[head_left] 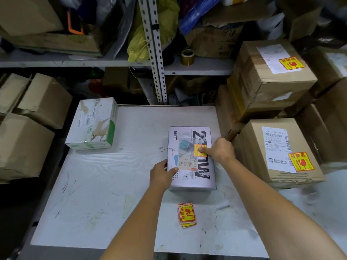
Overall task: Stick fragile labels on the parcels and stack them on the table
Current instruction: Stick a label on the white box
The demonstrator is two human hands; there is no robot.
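In the middle of the frame, the white parcel (pixel 197 177) is gripped at its left edge by the left hand (pixel 161 174), thumb on top. The fragile label (pixel 196 152) on it is pressed down by one straight finger of the right hand (pixel 219 150); nothing is held there. If only one spot is pressed, corners could be left loose. If the parcel is let go, it could be pushed across the table (pixel 112 184).

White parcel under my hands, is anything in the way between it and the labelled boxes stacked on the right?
Nothing visible. Only a bare strip of table separates the white parcel from the labelled boxes; the pile of spare labels lies nearer you, off that path.
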